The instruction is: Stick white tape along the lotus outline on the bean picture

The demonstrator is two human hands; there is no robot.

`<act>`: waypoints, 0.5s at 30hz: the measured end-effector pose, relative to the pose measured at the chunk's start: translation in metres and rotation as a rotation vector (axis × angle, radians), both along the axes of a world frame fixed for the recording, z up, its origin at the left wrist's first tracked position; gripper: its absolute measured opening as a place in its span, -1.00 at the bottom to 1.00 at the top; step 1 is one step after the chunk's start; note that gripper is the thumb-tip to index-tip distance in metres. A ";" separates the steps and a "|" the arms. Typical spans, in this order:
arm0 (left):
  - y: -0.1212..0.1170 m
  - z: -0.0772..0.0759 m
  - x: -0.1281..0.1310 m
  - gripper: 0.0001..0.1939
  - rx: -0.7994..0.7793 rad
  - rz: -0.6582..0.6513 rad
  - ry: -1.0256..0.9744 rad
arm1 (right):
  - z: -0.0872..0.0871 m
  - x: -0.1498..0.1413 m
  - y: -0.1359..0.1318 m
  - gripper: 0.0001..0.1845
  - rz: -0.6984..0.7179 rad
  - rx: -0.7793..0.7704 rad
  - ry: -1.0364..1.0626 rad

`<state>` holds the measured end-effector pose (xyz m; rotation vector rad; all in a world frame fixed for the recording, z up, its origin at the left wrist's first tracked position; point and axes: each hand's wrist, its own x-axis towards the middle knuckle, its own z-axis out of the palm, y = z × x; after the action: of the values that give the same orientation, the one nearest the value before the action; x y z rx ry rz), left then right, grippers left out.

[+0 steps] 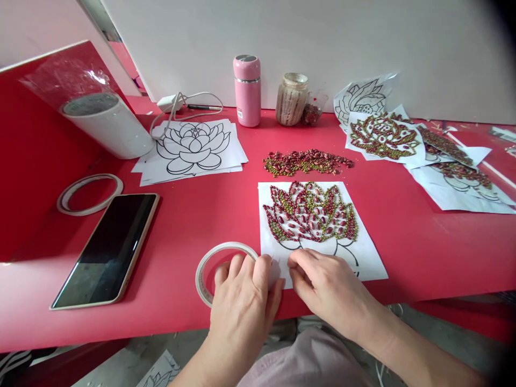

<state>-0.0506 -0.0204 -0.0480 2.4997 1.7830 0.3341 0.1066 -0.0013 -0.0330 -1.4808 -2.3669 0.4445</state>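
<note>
My left hand (244,301) is closed on a roll of white tape (200,277) at the table's front edge, its fingers over the ring's right side. Close to its right, my right hand (332,285) has thumb and forefinger pinched together; what they hold, if anything, is hidden. That hand is over the lower part of a white sheet (371,266) with a printed lotus flower. Red and green beans (310,212) cover the upper petals, while the lower petals show bare black outlines. Behind the sheet lies a loose heap of mixed beans (306,162).
A phone (107,252), another tape ring (66,201) and a large white roll (110,126) are at left. Lotus printouts (193,148) lie behind. A pink flask (247,94) and glass jar (292,99) stand at the back; bean-covered sheets (419,153) are piled right.
</note>
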 end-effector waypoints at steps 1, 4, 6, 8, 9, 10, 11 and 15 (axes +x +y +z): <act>0.000 0.000 0.000 -0.88 0.006 0.001 0.002 | 0.000 0.002 0.000 -0.84 0.000 -0.017 0.061; 0.000 0.000 0.000 -0.88 0.019 0.003 0.003 | 0.001 0.010 -0.002 -0.85 -0.003 -0.079 0.250; 0.000 0.000 0.000 -0.87 0.016 0.005 0.001 | 0.000 0.013 -0.004 -0.85 0.001 -0.088 0.294; 0.000 0.000 0.000 -0.87 0.011 0.005 -0.001 | -0.001 0.013 -0.006 -0.84 0.023 -0.066 0.242; 0.000 0.000 0.000 -0.87 0.011 0.003 0.000 | -0.002 0.013 -0.007 -0.83 0.036 -0.052 0.195; 0.000 0.000 0.000 -0.87 0.011 0.002 0.001 | -0.004 0.011 -0.008 -0.83 0.045 -0.038 0.148; 0.000 0.000 0.000 -0.88 0.010 0.001 0.003 | -0.005 0.010 -0.008 -0.83 0.051 -0.027 0.107; 0.000 -0.001 0.000 -0.87 0.008 -0.001 0.002 | -0.005 0.004 -0.006 -0.84 0.059 0.010 -0.015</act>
<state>-0.0503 -0.0203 -0.0495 2.5066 1.7850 0.3392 0.1107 -0.0078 -0.0382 -1.4183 -2.4260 0.4361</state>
